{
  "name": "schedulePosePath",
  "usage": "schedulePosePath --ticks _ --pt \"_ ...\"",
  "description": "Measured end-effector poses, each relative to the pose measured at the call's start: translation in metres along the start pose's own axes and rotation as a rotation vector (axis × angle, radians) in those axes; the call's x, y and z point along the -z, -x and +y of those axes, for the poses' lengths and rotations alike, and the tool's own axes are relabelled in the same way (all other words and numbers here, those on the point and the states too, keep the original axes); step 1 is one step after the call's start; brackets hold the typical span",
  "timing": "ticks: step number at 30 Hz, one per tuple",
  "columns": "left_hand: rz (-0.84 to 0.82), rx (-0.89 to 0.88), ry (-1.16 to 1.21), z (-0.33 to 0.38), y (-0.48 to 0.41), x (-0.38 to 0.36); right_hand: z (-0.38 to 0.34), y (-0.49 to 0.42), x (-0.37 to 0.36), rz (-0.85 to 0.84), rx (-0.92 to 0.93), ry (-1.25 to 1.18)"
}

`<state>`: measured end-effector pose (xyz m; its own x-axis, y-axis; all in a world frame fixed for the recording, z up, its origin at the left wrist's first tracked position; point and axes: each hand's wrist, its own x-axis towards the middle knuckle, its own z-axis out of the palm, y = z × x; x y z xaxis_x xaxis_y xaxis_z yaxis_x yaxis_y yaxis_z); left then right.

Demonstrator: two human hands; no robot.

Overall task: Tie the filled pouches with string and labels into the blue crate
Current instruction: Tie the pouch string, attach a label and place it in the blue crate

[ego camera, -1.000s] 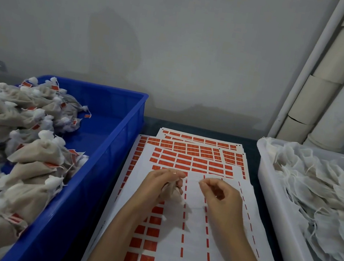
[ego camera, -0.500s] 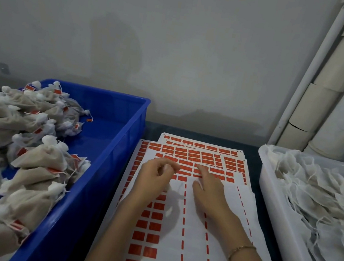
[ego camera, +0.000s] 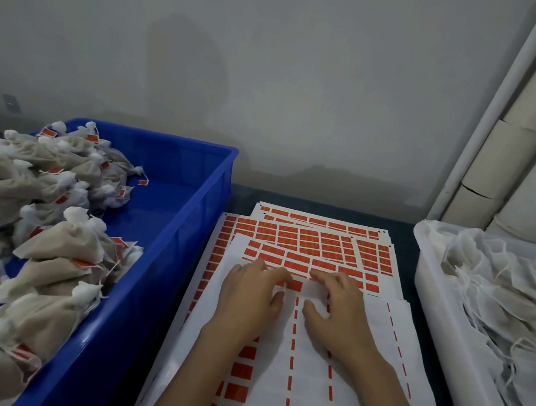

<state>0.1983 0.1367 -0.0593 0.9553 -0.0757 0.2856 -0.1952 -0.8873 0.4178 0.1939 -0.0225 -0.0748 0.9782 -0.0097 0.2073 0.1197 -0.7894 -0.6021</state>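
My left hand [ego camera: 251, 296] lies knuckles up on the top label sheet [ego camera: 309, 378], its fingertips at a red label [ego camera: 294, 285] on the edge of the peeled area. My right hand [ego camera: 338, 315] rests beside it with fingers spread on the same sheet, holding nothing. No pouch shows in either hand; anything under the left palm is hidden. The blue crate [ego camera: 161, 245] on the left holds several tied beige pouches [ego camera: 64, 240] with red labels on strings.
A white tray [ego camera: 432, 306] on the right is full of loose white pouches with strings [ego camera: 505, 310]. More label sheets [ego camera: 309, 241] lie fanned out beyond my hands. White pipes [ego camera: 515, 136] run up the wall at the right.
Both hands have moved forward and down onto the label sheet. The small white pouch seen in my left hand a second ago is out of sight now.
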Motion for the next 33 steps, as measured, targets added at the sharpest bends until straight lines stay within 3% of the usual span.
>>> schedulePosePath --ticks 4,7,14,20,26,33 --pt "0.01 -0.007 0.02 0.002 0.003 -0.006 -0.004 -0.004 -0.001 0.059 0.016 0.115" --pt "0.052 -0.009 0.036 0.004 0.005 -0.009 -0.004 -0.009 -0.001 0.012 0.011 0.16" --pt "0.085 0.022 0.063 0.006 0.008 -0.008 -0.018 -0.032 0.014 -0.134 -0.1 -0.038" --pt "0.078 -0.006 0.058 0.006 0.008 -0.008 -0.021 -0.041 0.013 -0.158 -0.18 -0.061" --pt "0.101 0.007 0.096 0.008 0.004 -0.011 -0.016 -0.034 0.016 -0.206 -0.216 -0.316" --pt "0.078 -0.006 0.152 0.008 0.003 -0.012 -0.015 -0.037 0.015 -0.249 -0.239 -0.334"
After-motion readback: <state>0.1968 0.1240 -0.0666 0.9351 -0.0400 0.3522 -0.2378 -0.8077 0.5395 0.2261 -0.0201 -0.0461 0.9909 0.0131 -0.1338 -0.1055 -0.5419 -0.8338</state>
